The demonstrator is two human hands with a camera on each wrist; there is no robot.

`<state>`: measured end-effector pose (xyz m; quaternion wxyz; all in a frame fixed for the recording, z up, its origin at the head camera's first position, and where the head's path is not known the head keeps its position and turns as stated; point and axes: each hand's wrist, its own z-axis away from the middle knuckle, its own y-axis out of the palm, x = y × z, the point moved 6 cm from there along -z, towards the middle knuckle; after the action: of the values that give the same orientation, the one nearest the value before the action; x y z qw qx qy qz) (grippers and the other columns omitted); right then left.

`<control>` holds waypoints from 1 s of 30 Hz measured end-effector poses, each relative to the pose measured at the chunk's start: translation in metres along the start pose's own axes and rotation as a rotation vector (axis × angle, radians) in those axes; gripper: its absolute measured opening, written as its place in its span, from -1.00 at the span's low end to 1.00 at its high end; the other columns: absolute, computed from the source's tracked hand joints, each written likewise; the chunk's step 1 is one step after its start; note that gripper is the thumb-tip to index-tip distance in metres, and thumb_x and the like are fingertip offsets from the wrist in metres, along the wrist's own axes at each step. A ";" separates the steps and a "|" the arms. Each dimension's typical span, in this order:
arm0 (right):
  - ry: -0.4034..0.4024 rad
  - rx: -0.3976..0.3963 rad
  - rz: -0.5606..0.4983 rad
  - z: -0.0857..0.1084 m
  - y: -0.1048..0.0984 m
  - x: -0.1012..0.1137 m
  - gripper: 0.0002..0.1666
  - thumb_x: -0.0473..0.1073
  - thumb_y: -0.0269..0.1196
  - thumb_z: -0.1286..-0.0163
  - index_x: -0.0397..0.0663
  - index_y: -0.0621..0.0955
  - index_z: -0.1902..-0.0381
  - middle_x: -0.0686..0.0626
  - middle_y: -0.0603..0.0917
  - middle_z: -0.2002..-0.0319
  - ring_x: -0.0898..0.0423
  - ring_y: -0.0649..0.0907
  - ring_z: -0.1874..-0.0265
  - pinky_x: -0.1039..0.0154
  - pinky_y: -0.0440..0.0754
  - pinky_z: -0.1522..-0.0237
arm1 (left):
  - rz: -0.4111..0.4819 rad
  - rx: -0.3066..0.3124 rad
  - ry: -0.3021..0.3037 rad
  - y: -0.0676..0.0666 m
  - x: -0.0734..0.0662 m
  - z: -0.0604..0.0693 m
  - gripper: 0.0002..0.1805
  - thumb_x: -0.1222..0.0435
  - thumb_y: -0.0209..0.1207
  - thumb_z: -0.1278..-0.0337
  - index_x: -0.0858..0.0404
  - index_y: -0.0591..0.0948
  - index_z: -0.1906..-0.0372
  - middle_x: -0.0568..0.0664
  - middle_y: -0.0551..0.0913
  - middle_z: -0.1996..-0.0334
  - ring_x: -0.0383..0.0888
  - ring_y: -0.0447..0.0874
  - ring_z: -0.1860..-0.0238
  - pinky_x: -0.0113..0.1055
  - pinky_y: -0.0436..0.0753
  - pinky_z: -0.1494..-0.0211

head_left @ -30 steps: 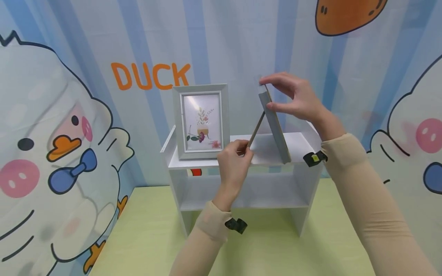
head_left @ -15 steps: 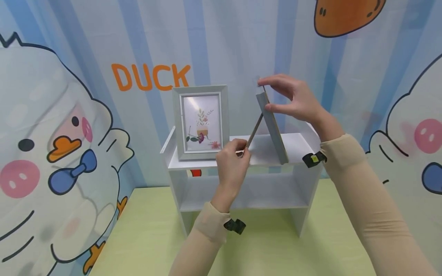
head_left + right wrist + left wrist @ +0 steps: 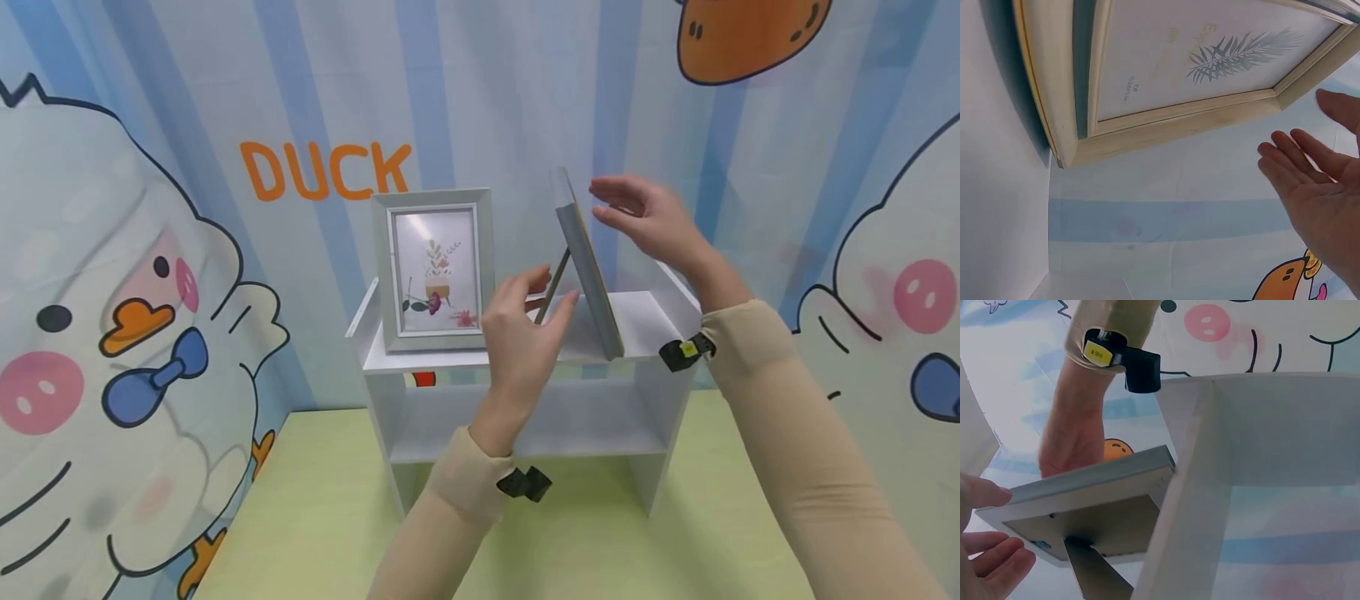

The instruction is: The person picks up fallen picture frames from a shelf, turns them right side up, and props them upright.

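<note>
A photo frame point(image 3: 590, 271) stands tilted on the upper shelf's right side, edge-on in the head view, propped by its back leg point(image 3: 553, 287). The left wrist view shows its grey back point(image 3: 1104, 522) and the same leg point(image 3: 1094, 572). A leaf print point(image 3: 1235, 59) fills its front in the right wrist view. My left hand point(image 3: 525, 329) is in front of the leg, thumb and fingers spread, holding nothing. Just right of the frame's top, my right hand point(image 3: 652, 217) hangs apart from it with loose fingers. Another frame point(image 3: 435, 268), with a flower picture, stands upright on the left.
Both frames stand on a white two-tier shelf point(image 3: 528, 421) with raised side panels point(image 3: 675, 292). Under it lies a pale green tabletop point(image 3: 315, 500). A striped curtain with cartoon ducks point(image 3: 157, 292) hangs close behind.
Both hands have let go: the left has released the leg and spread its fingers, while the right has drawn back rightward from the frame's top. The frame stays tilted in place.
</note>
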<state>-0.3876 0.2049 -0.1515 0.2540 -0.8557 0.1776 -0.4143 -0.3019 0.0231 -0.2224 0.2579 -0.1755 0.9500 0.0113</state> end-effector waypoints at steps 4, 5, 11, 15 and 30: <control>0.095 0.094 0.045 -0.004 0.004 -0.011 -0.29 0.03 0.13 -0.41 -0.13 0.24 -0.40 -0.19 0.33 -0.37 -0.10 0.36 -0.34 -0.10 0.33 -0.33 | 0.002 0.004 -0.022 0.006 -0.004 -0.005 -0.58 0.25 0.38 0.03 0.36 0.62 0.04 0.14 0.65 0.22 -0.01 0.66 0.18 -0.36 0.70 0.12; 0.113 0.115 0.045 -0.006 0.006 -0.013 -0.29 0.00 0.12 -0.42 -0.15 0.23 -0.40 -0.21 0.32 -0.37 -0.11 0.35 -0.34 -0.11 0.32 -0.33 | 0.005 0.007 -0.031 0.008 -0.005 -0.007 -0.57 0.25 0.39 0.03 0.36 0.61 0.04 0.14 0.65 0.22 -0.02 0.66 0.17 -0.35 0.70 0.12; 0.192 0.196 0.004 -0.016 0.011 -0.025 -0.32 -0.11 0.09 -0.44 -0.25 0.19 -0.40 -0.30 0.31 -0.35 -0.17 0.33 -0.34 -0.10 0.27 -0.36 | 0.029 0.047 -0.099 0.021 -0.005 -0.010 -0.56 0.21 0.40 0.05 0.34 0.60 0.06 0.10 0.63 0.22 -0.07 0.65 0.21 -0.43 0.68 0.14; 0.230 0.235 -0.015 -0.020 0.015 -0.035 -0.31 -0.08 0.08 -0.44 -0.25 0.19 -0.41 -0.27 0.32 -0.35 -0.15 0.33 -0.34 -0.08 0.26 -0.37 | 0.032 0.051 -0.125 0.028 -0.003 -0.008 -0.60 0.20 0.40 0.06 0.32 0.59 0.12 0.09 0.62 0.25 -0.08 0.66 0.25 -0.44 0.68 0.16; 0.306 0.377 -0.346 -0.028 0.036 -0.063 -0.45 -0.28 -0.05 -0.49 -0.40 0.20 -0.37 -0.24 0.41 -0.23 0.30 0.56 -0.01 0.07 0.27 -0.40 | -0.027 0.060 -0.151 0.043 0.004 -0.002 -0.63 0.21 0.41 0.08 0.30 0.54 0.21 0.05 0.56 0.29 -0.10 0.61 0.31 -0.53 0.62 0.24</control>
<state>-0.4505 0.2001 -0.1962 0.3045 -0.7385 -0.0146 -0.6014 -0.3208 0.0617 -0.2251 0.3340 -0.1790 0.9254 -0.0075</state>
